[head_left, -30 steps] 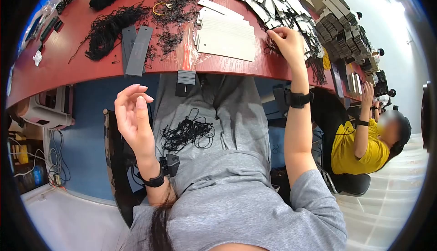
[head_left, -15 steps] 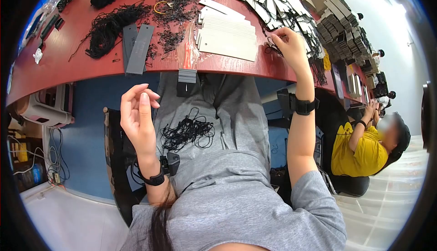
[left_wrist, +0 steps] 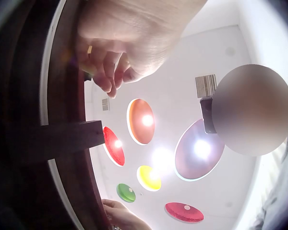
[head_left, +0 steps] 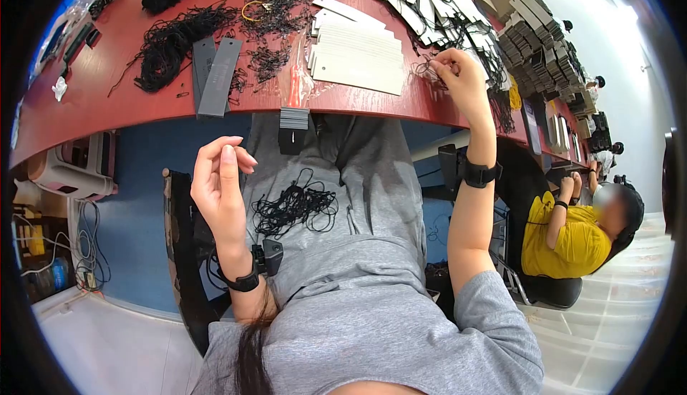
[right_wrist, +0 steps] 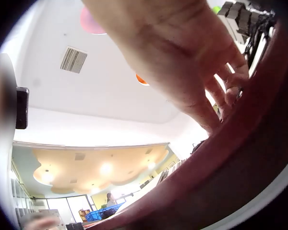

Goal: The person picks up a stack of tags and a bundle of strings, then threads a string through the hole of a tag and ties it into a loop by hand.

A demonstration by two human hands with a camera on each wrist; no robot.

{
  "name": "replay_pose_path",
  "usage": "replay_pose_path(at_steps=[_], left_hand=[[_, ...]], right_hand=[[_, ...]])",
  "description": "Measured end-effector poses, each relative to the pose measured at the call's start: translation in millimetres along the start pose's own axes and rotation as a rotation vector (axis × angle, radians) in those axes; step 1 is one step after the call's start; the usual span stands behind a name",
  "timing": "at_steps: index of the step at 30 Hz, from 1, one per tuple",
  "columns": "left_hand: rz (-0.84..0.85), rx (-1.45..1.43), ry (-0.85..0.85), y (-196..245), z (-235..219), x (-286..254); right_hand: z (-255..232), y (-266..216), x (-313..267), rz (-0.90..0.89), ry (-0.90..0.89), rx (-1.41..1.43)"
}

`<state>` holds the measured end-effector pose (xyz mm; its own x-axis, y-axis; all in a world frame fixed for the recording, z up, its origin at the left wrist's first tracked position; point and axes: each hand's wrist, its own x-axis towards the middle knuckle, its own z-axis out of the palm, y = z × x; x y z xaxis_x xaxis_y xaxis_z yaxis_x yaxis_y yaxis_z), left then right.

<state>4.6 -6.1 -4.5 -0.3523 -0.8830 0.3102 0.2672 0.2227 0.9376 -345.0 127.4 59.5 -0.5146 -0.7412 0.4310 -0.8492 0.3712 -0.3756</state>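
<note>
Your right hand (head_left: 465, 80) is hovering low over the near edge of the red table (head_left: 107, 109), its fingers bent in toward the thumb, and it seems to be pinching a thin black cord loop (head_left: 422, 71); that loop is blurring in the head view and the fingertips are mostly hidden in the right wrist view, so you cannot be sure how firmly it is being held. The loop is lying at the fingertips, between the stack of white tags (head_left: 358, 62) and the heap of corded white tags (head_left: 447, 23). Your left hand (head_left: 218, 187) is hanging in front of the table edge, fingers loosely curled, with nothing showing in its grasp. A tangle of black cords (head_left: 293, 205) is resting on your grey trousers (head_left: 379, 180), just right of that hand, and a bundle of dark strips (head_left: 293, 124) is jutting over the table edge beyond it. Judging by its look, the cord is going to be very light, soft and limp, bending wherever it is not supported and catching easily on other strands. It is best taken near one end of a single loop, between thumb and index fingertip, pulling gently so that neighbouring strands are not coming along or knotting.
</note>
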Motion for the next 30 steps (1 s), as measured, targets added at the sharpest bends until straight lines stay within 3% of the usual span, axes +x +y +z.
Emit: replay_pose_path(at_steps=[2,8,11,14,19,22,25,30], left_hand=[[-0.007,0.003,0.003,0,0,0],[-0.025,0.002,-0.025,-3,-1,0],[-0.030,0.000,-0.029,-3,0,0],[-0.029,0.007,-0.035,-3,0,0],[-0.027,0.009,-0.030,-3,-1,1],[-0.029,0.010,-0.032,-4,-1,2],[-0.028,0.010,-0.031,-4,-1,2],[-0.038,0.010,-0.031,-4,1,2]], right_hand=[[-5,-1,0,0.078,0.032,0.200],[-11,-1,3,0.229,0.115,0.392],[-7,2,4,0.034,0.048,-0.024],[3,3,3,-0.022,-0.011,-0.238],[12,7,7,0.074,-0.021,-0.307],[10,16,8,0.076,-0.034,-0.225],[2,8,8,0.112,0.113,0.226],[-5,-10,8,0.066,0.381,0.435]])
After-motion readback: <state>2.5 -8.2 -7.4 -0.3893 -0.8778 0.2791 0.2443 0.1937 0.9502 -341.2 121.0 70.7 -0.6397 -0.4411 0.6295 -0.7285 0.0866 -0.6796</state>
